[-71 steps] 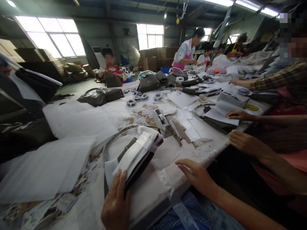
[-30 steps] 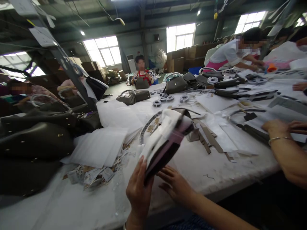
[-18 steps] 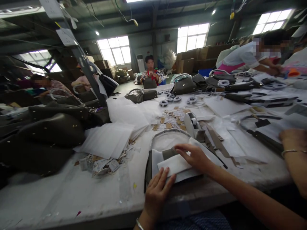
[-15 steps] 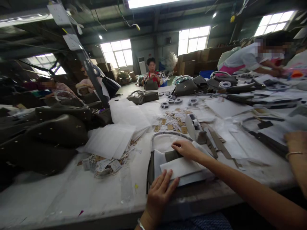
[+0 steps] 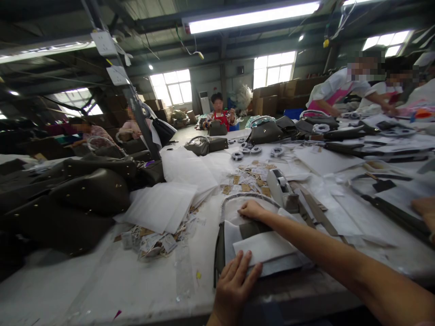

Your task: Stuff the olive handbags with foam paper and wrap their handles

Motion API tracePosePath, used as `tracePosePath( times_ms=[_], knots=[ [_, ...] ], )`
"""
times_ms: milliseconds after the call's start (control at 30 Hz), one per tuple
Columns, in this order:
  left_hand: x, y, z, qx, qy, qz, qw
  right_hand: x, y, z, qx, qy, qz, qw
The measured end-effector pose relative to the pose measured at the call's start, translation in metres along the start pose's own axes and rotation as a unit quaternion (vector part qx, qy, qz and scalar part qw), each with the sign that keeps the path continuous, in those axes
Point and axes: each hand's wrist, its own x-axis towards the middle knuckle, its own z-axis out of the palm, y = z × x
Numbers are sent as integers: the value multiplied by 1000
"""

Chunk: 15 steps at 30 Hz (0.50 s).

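A dark olive handbag (image 5: 219,253) lies flat at the table's front edge, its wrapped handle (image 5: 238,197) pointing away from me. Folded white foam sheet (image 5: 263,244) covers much of the bag's face. My left hand (image 5: 236,280) rests on the sheet's lower left edge with fingers stretched out. Above it, my right hand (image 5: 253,209) reaches across to the bag's top, inside the handle loop. Its fingers are curled together, and whatever they pinch is too small to make out. A grey tape dispenser (image 5: 282,189) stands just beyond my right forearm.
Olive bags (image 5: 84,203) are heaped on the left. Foam sheets (image 5: 163,206) lie over loose tags (image 5: 158,240). More tags (image 5: 249,179) and wrapped coils (image 5: 237,155) lie farther back. At right, a co-worker's hand (image 5: 424,208) is beside another bag (image 5: 397,217). Other people work behind.
My right hand has shifted left along the bag's top, its fingers more curled. My left hand stays on the sheet. The whole view has moved slightly, and a co-worker at back right has straightened somewhat.
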Motion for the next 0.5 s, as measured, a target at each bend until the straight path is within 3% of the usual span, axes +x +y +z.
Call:
tracePosePath(
  times_ms=[200,367,500],
  knots=[
    [-2,0,2,-3,-6,-5,1000,-1,-10,1,232,3,-35,972],
    [-2,0,3,-4,-9,-10,1000,-17,-23,-9,384,-74,-73,918],
    [0,-2,0,-12,-23,-16,1000,-37,-30,-18,428,-110,-99,892]
  ],
)
